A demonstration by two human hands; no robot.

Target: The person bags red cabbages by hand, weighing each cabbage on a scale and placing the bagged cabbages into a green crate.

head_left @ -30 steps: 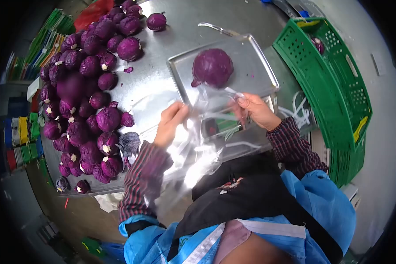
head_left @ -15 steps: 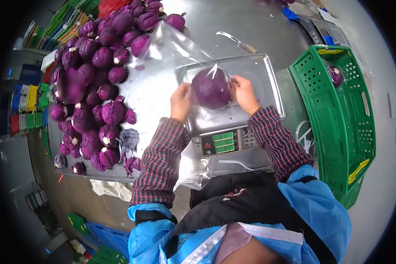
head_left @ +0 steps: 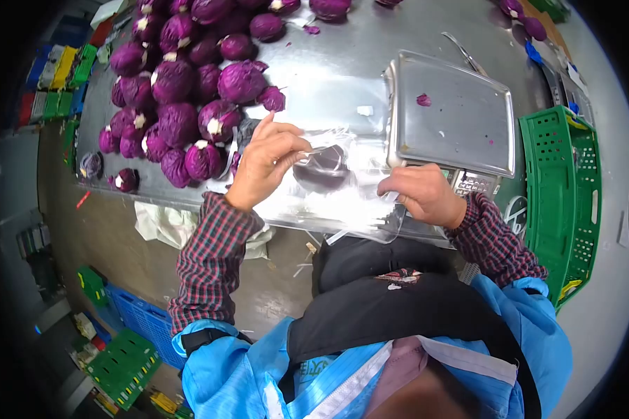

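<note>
Between my hands a purple cabbage point(head_left: 321, 170) shows dark through a clear plastic bag point(head_left: 360, 202) at the table's near edge. My left hand point(head_left: 269, 159) pinches the bag at its left side, fingertips beside the cabbage. On the right, my right hand point(head_left: 426, 193) grips the bag's other side with curled fingers, just below the scale. The steel scale tray point(head_left: 454, 115) carries only small purple leaf scraps. Part of the scale's keypad point(head_left: 472, 183) shows past my right hand.
A large pile of purple cabbages point(head_left: 178, 124) covers the table's left. A knife point(head_left: 464, 53) lies behind the scale. On the right stands a green crate point(head_left: 562, 202). Blue and green crates are on the floor at lower left.
The bagged cabbage has come off the scale tray, left and toward me, with both hands. My view has shifted, so the scale appears farther right and the cabbage pile higher.
</note>
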